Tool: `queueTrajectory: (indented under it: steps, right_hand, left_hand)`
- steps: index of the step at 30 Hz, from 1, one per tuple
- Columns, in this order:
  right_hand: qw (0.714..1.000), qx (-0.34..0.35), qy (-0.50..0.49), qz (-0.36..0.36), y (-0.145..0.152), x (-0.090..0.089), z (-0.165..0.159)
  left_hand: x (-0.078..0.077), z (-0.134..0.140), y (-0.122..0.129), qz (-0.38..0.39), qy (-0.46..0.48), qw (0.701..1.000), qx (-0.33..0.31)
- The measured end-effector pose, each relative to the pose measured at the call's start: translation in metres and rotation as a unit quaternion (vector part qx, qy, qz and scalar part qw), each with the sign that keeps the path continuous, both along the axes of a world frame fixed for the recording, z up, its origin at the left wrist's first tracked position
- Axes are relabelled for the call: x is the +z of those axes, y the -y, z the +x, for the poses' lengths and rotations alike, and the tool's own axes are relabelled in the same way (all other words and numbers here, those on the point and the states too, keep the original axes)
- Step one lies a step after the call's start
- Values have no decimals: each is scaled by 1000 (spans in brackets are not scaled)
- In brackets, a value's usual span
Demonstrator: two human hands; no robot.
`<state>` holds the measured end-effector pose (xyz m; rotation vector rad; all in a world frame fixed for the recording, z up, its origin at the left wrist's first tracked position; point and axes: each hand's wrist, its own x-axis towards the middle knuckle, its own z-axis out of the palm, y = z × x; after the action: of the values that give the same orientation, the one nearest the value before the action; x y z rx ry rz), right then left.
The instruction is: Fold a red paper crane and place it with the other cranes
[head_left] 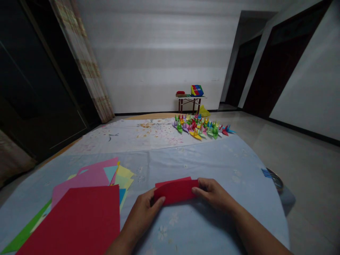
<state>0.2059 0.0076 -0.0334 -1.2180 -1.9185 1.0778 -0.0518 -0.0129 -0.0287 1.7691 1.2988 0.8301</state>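
Observation:
A folded sheet of red paper (176, 193) is held up just above the blue tablecloth, its back layer showing as a strip along the top edge. My left hand (145, 212) pinches its left end, thumb in front and fingers behind. At the other end, my right hand (212, 194) grips the upper right corner between thumb and fingers. To the left of my left hand lies a large red sheet (79, 219), on top of pink paper (82, 186), yellow paper (123, 175) and green paper (29, 226).
Many-coloured folded paper cranes (196, 125) crowd the table's far right. The blue tablecloth (207, 159) meets a white flowered cloth (127, 136) behind. Beyond stands a small table (190, 98) bearing a colourful box (197, 90). A stool (287, 200) is beside the table's right edge.

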Motion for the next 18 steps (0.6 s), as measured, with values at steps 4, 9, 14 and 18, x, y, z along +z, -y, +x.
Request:
queueTrajectory:
  steps: [4,9,14,18]
  right_hand:
    - [999,-41,17,15,-3,-7,-5]
    - [990,-105,86,47,-6,-15,-12]
    - [975,-145,150,77,-3,-20,-18]
    - [965,-152,195,91,-2,-21,-21]
  left_hand:
    - [-6,2,-1,24,-79,993,84]
    - [-9,7,0,38,-128,983,129]
    - [-13,7,4,57,-194,973,107]
    - [-12,7,7,78,-239,963,94]
